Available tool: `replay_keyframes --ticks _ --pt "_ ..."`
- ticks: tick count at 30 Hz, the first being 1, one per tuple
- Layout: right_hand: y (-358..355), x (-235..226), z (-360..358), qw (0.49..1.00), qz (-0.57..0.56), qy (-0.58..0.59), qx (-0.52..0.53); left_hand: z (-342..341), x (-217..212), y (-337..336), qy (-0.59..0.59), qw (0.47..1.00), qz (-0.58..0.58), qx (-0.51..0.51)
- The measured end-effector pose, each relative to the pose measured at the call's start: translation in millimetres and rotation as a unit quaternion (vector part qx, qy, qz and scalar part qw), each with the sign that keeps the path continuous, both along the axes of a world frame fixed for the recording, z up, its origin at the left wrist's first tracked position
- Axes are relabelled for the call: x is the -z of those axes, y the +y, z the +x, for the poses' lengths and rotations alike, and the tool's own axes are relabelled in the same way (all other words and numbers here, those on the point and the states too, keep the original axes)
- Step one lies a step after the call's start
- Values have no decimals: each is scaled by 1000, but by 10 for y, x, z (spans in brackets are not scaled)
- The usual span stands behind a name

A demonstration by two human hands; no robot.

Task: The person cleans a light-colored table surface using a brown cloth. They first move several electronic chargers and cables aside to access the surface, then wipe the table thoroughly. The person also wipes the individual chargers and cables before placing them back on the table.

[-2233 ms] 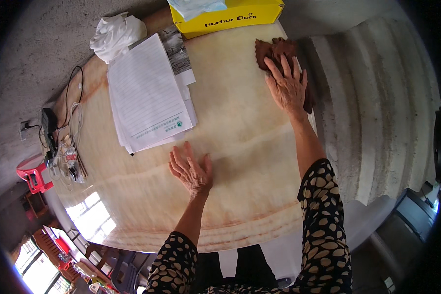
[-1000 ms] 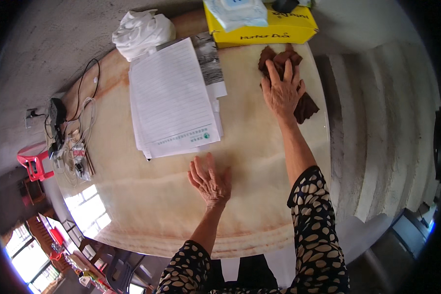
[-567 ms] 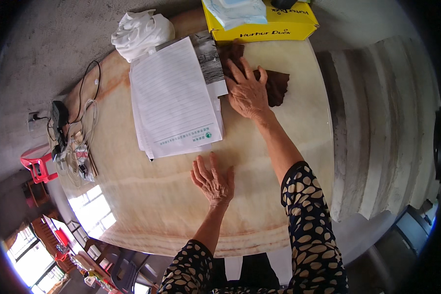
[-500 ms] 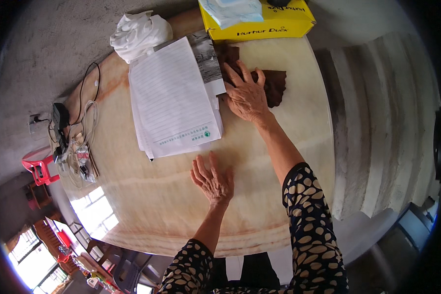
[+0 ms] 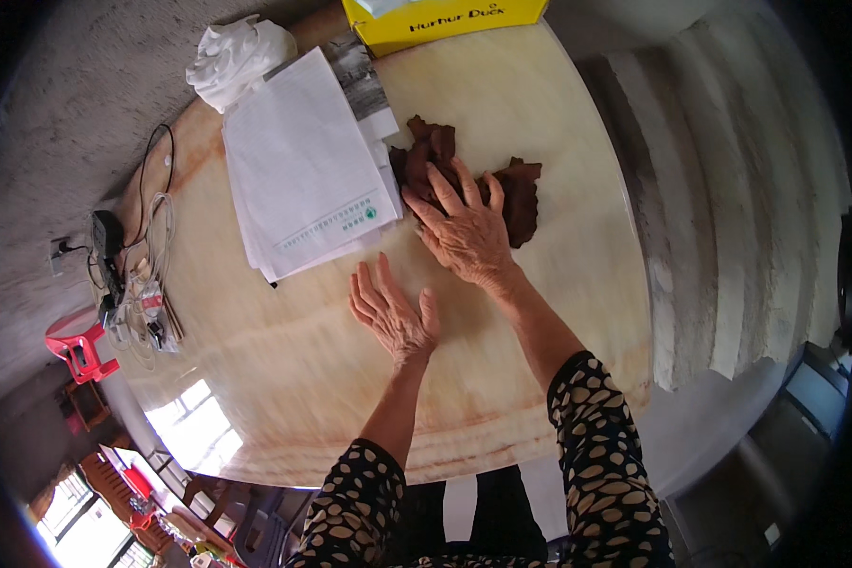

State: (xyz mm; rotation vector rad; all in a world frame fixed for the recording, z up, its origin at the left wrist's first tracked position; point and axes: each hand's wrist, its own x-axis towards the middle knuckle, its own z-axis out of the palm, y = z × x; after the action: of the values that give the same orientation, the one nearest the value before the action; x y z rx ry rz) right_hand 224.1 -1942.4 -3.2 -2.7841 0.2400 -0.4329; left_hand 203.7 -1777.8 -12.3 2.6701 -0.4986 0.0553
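Observation:
A crumpled dark brown cloth (image 5: 523, 201) lies on the glossy, cream, marble-patterned table (image 5: 312, 379). My right hand (image 5: 466, 232) rests on it palm down, the fingers spread and pressing the fabric; part of the cloth is hidden under the palm. My left hand (image 5: 395, 317) is on or just over the tabletop, open with its fingers stretched out and nothing in it. Just beyond its fingertips lies a stack of lined white paper (image 5: 303, 161). The stack's right edge sits close to the cloth, with a dark grey printed sheet (image 5: 358, 80) sticking out underneath.
At the far edge stand a yellow box (image 5: 445, 21) and a bunched white bag or cloth (image 5: 239, 62). Tangled cables with a black adapter (image 5: 107, 234) lie along the left edge. A red stool (image 5: 80, 350) stands beyond it. Concrete steps (image 5: 719, 208) rise beside the table's right edge.
My right hand has come nearer along with the brown cloth, drawing it out from beside the papers, so more of it shows. My left hand stays open by the papers. The view has shifted somewhat.

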Motion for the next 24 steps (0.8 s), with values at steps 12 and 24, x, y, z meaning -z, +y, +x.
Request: replay_keyframes --ticks 12,24 --pt "929 -33 -773 994 -24 9 103 -26 -172 724 145 938 -308 67" --pt "2708 -10 -199 993 6 2 121 -972 -1 3812 82 948 -94 -294"
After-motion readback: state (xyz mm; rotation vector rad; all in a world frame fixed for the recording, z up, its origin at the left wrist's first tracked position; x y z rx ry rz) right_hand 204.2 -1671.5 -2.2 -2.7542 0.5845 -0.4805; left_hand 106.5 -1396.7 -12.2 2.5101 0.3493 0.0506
